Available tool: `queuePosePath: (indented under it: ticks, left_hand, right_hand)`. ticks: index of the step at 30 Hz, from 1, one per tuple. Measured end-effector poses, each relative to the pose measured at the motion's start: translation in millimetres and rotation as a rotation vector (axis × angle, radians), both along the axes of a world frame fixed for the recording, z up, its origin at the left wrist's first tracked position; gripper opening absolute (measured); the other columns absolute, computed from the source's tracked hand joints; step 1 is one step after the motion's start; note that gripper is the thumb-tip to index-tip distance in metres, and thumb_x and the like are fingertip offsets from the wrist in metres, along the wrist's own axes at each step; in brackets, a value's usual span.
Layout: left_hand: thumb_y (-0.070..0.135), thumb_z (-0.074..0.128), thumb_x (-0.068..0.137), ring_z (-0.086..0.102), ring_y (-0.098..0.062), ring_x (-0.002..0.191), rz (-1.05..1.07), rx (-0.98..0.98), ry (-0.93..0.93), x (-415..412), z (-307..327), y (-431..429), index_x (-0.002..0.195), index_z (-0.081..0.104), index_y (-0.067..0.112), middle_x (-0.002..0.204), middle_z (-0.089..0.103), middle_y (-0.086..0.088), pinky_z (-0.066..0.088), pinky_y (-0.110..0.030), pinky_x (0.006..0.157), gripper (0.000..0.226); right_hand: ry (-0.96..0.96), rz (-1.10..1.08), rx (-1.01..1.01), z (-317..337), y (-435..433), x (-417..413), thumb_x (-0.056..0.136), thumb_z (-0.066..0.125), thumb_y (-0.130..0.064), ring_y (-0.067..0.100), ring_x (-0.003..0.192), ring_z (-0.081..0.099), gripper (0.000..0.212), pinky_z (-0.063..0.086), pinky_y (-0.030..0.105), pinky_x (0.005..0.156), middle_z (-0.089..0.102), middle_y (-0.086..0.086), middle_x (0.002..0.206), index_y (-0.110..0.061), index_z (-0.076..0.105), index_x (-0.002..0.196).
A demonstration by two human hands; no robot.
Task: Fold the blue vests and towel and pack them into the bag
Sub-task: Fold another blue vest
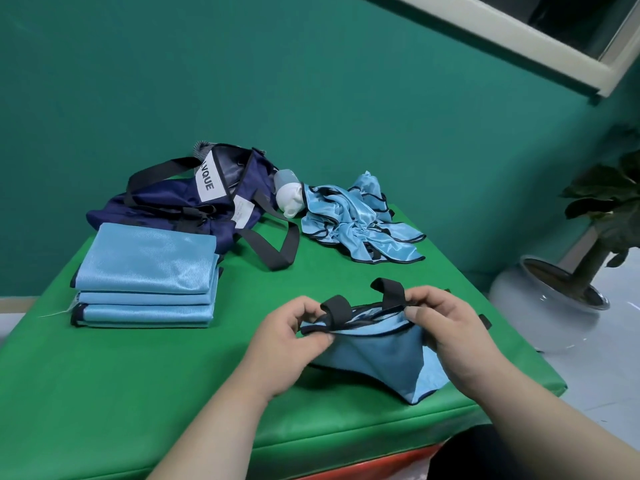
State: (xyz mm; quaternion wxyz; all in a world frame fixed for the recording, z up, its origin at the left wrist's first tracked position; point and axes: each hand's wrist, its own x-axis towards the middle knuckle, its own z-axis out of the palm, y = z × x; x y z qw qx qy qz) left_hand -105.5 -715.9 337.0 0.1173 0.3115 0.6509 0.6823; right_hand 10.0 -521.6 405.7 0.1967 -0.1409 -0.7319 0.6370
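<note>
Blue, half-folded: pinching the vest [377, 358] by its black-trimmed top edge in left grip [291, 337] and right grip [446, 327], probably needing flattening next, then stacking on the folded pile [145, 268] beyond the left grip.

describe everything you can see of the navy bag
The navy bag is a soft, dark blue fabric duffel, slumped at the back left of the green table with its top gaping open. Its black webbing straps loop over it and forward onto the table. A white label reads VQUE. The folded vest stack sits against its front; a white bundle lies at its right end.
</note>
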Motion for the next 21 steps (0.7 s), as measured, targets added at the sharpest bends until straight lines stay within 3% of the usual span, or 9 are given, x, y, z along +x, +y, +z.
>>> queuePosePath:
  ticks: [2,5,8,13,15,19,21]
  left_hand:
    - [0.021,0.068,0.066,0.055,-0.004,0.072,0.038,0.052,-0.066,0,2,3,0.077,0.067,0.027,0.075,0.066,0.013,0.042,-0.018,0.07,0.012]
    - [0.026,0.068,0.066,0.054,-0.008,0.074,0.107,0.083,-0.102,-6,0,2,0.083,0.067,0.013,0.078,0.065,0.008,0.041,-0.019,0.07,0.021]
    - [0.021,0.067,0.067,0.054,-0.008,0.076,0.129,0.084,-0.11,-8,1,-2,0.087,0.067,0.008,0.08,0.066,0.004,0.041,-0.02,0.072,0.024]
    - [0.034,0.071,0.061,0.058,-0.014,0.085,0.06,0.084,-0.048,-6,4,-12,0.097,0.067,0.003,0.096,0.069,-0.015,0.043,-0.033,0.081,0.048]
    - [0.034,0.071,0.063,0.059,-0.016,0.085,0.018,0.095,-0.028,0,10,-18,0.097,0.066,0.002,0.093,0.068,-0.017,0.043,-0.033,0.08,0.047]
    - [0.033,0.073,0.064,0.063,-0.019,0.087,0.037,0.117,-0.004,21,32,-24,0.097,0.069,0.003,0.093,0.072,-0.012,0.048,-0.029,0.082,0.045]
    - [0.035,0.074,0.062,0.065,-0.018,0.087,0.083,0.108,0.002,32,48,-25,0.097,0.071,0.007,0.096,0.073,-0.012,0.049,-0.029,0.084,0.045]
  right_hand:
    - [0.003,0.052,-0.015,-2,-4,6,0.081,0.067,-0.007,0.016,0.078,0.063,0.022,0.048,0.027,0.067,0.072,0.004,0.092,-0.022,0.075,0.094]
    - [-0.024,0.123,0.091,-7,-14,12,0.076,0.076,0.003,0.009,0.099,0.069,0.048,0.053,0.02,0.081,0.074,-0.006,0.11,-0.017,0.064,0.118]
    - [-0.001,0.03,0.116,-13,-22,7,0.075,0.072,0.02,0.011,0.102,0.069,0.054,0.055,0.02,0.083,0.075,-0.009,0.106,-0.016,0.065,0.115]
    - [0.075,-0.059,0.11,-5,-15,4,0.078,0.071,0.018,0.015,0.098,0.069,0.043,0.056,0.028,0.091,0.075,-0.003,0.1,-0.02,0.073,0.1]
    - [0.098,-0.043,0.127,3,-11,6,0.078,0.07,0.018,0.014,0.094,0.068,0.048,0.055,0.028,0.088,0.073,-0.004,0.098,-0.027,0.074,0.096]
    - [0.177,0.014,0.09,28,-11,18,0.079,0.062,0.026,0.006,0.075,0.06,0.043,0.049,0.016,0.066,0.069,-0.01,0.084,-0.014,0.067,0.094]
    - [0.215,0.061,0.093,44,-9,25,0.079,0.062,0.025,0.01,0.071,0.054,0.046,0.045,0.017,0.062,0.068,-0.008,0.083,-0.02,0.068,0.088]
